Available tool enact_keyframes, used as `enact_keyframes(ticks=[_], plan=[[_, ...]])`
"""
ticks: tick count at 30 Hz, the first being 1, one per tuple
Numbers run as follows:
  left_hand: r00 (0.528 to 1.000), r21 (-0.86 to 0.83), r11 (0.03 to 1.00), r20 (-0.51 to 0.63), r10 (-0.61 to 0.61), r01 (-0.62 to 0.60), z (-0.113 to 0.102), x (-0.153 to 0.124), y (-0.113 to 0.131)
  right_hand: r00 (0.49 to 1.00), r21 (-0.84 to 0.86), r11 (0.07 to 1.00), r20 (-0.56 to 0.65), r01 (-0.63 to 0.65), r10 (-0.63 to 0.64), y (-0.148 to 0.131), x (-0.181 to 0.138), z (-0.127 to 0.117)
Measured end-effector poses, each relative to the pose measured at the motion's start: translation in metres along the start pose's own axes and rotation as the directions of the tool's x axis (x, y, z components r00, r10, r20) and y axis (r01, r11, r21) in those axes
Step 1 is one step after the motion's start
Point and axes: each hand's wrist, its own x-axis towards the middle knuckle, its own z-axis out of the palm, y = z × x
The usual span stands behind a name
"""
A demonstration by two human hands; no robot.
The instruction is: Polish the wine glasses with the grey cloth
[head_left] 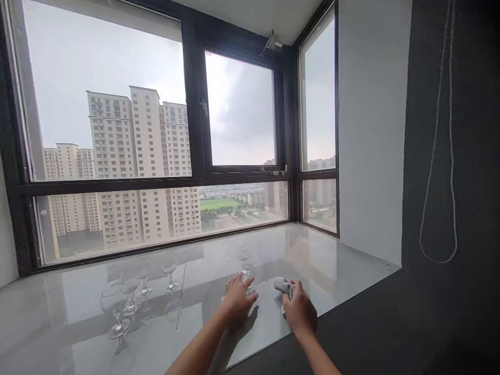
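Grey cloth (pixel 284 285) fills the clenched right hand (pixel 301 310) near the sill edge (pixel 346 296) — spread left hand (pixel 239 298) (farther in) by two glasses (pixel 246 262).

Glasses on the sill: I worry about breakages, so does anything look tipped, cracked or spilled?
Nothing stands out: the four glasses at left stand upright, and no spill shows on the sill. The pair by the left hand is partly hidden; fine cracks can't be judged.

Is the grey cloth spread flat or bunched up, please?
Bunched up: the grey cloth is a creased lump in the right hand.
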Motion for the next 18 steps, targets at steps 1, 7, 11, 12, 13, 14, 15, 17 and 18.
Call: enact_keyframes(ticks=[1, 7, 11, 12, 13, 14, 15, 17, 18], plan=[[1.000, -0.005, 1.000, 0.014, 0.011, -0.011, 0.003, 0.003, 0.003, 1.000, 0.002, 1.000, -0.003, 0.000, 0.000, 0.001, 0.000, 0.001], [0.984, 0.066, 0.982, 0.010, 0.176, -0.176, -0.011, -0.015, -0.005, 1.000, 0.012, 1.000, -0.009, 0.017, -0.016, 0.004, 0.001, 0.003], [0.986, 0.152, 0.975, -0.007, 0.168, -0.165, -0.040, -0.055, -0.033, 1.000, 0.020, 1.000, -0.002, 0.020, -0.020, 0.004, 0.001, 0.003], [0.988, 0.168, 0.975, -0.011, 0.151, -0.147, -0.046, -0.066, -0.042, 1.000, 0.020, 1.000, -0.002, 0.021, -0.021, 0.004, 0.002, 0.003], [0.991, 0.181, 0.975, -0.012, 0.136, -0.131, -0.052, -0.079, -0.051, 1.000, 0.016, 1.000, -0.001, 0.021, -0.021, 0.004, 0.002, 0.004], [0.993, 0.193, 0.974, -0.015, 0.121, -0.116, -0.057, -0.090, -0.061, 1.000, 0.011, 1.000, 0.002, 0.021, -0.021, 0.004, 0.002, 0.004], [0.994, 0.205, 0.974, -0.024, 0.104, -0.097, -0.061, -0.102, -0.070, 1.000, 0.005, 1.000, 0.004, 0.021, -0.022, 0.005, 0.002, 0.004], [0.996, 0.237, 0.970, -0.054, 0.065, -0.050, -0.067, -0.123, -0.088, 1.000, -0.002, 1.000, 0.005, 0.028, -0.028, 0.005, 0.003, 0.005], [0.996, 0.251, 0.968, -0.071, 0.044, -0.025, -0.069, -0.131, -0.097, 0.999, -0.002, 0.999, 0.003, 0.033, -0.033, 0.005, 0.003, 0.006]])
